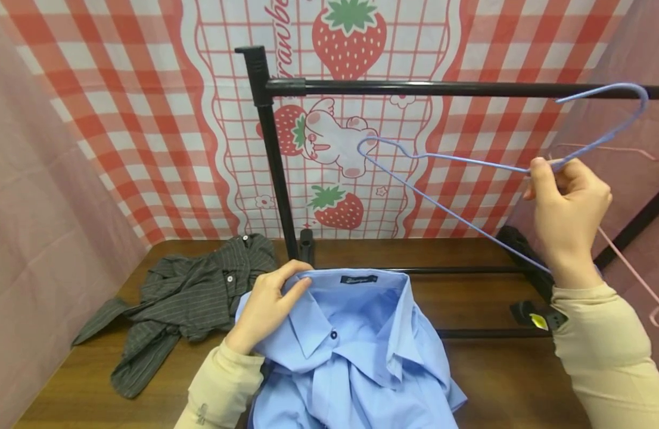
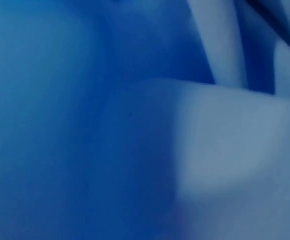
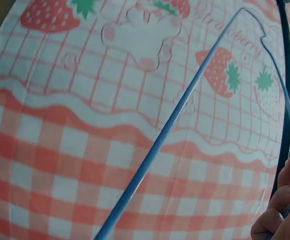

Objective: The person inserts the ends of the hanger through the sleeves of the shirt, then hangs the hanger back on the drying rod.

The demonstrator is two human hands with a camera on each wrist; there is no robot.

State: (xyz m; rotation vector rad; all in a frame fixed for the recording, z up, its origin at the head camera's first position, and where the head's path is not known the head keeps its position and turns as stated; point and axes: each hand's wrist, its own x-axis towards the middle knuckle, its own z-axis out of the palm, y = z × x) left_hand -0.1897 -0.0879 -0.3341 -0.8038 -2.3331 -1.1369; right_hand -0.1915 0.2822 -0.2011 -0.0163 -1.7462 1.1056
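Note:
A light blue button-up shirt (image 1: 356, 357) with a dark neck label is held up by its collar over the table. My left hand (image 1: 270, 304) pinches the collar's left side, thumb outside and fingers behind the fabric. In the left wrist view blurred blue shirt cloth (image 2: 225, 140) fills the picture. Raised at the right, my right hand (image 1: 571, 208) grips a blue wire hanger (image 1: 458, 223) near the base of its hook. The hanger's far shoulder end points left, above and behind the shirt. In the right wrist view the hanger (image 3: 177, 115) crosses in front of the printed cloth.
A dark striped shirt (image 1: 201, 292) lies crumpled on the wooden table (image 1: 501, 381) at the left. Behind stands a black rack with a top rail (image 1: 415, 89) and post (image 1: 278, 173). A pink hanger (image 1: 630, 271) is at the far right. Strawberry-print cloth (image 1: 163, 119) covers the back.

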